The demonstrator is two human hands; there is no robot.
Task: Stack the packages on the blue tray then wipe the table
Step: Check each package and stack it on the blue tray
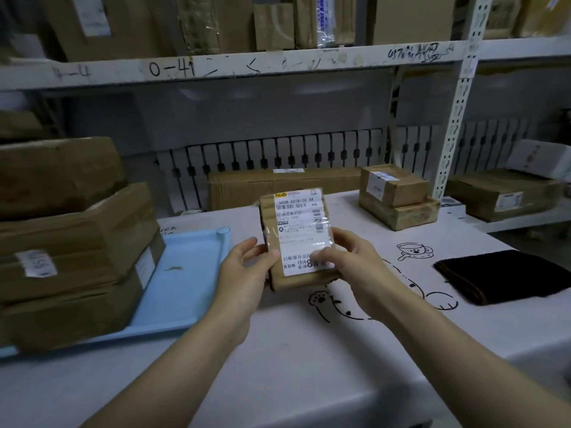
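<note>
Both hands, left (244,270) and right (349,261), grip labelled package (296,236) reading "5028 0018-00 48"

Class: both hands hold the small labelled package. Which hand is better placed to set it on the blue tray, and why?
Probably the left hand: it grips the small brown labelled package on the side nearest the light blue plastic tray. The right hand would have to cross over.

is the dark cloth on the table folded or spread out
Folded. The dark cloth lies as a compact rectangle on the table, with stacked layers showing along its near edge.
</note>
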